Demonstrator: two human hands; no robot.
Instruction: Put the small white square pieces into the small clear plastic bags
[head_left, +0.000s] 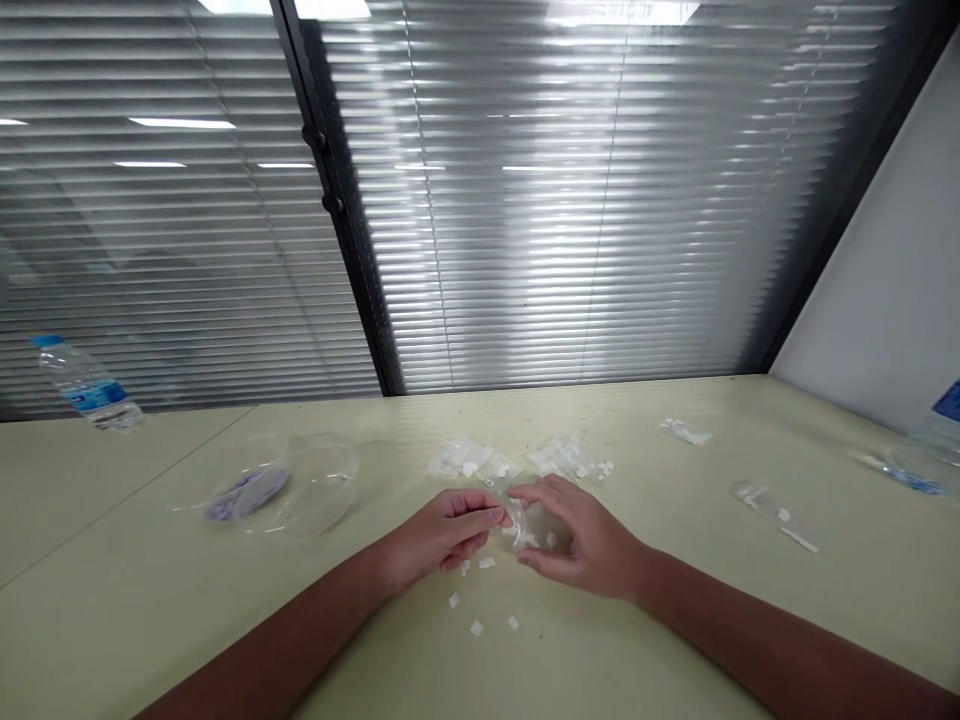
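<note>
A small clear plastic bag [517, 525] lies between my hands over the table's middle. My left hand [454, 530] is closed, its thumb and forefinger pinching the bag's left edge. My right hand [581, 535] curves around the other side, thumb and fingers spread apart, with the fingertips at or very near the plastic. White bits show in or behind the bag, too unclear to tell which. Several small white square pieces [477, 628] are scattered on the table just below the hands. Beyond them sit two heaps of clear bags with white pieces, a left heap [459, 457] and a right heap [568, 457].
Two clear round plastic containers stand at left, one with something purple [247, 493] in it, the other a clear dish [321, 485]. Small packets [685, 432] lie on the right. A water bottle [90, 385] is at far left, another bottle [930, 445] at far right. Window blinds [525, 250] rise behind.
</note>
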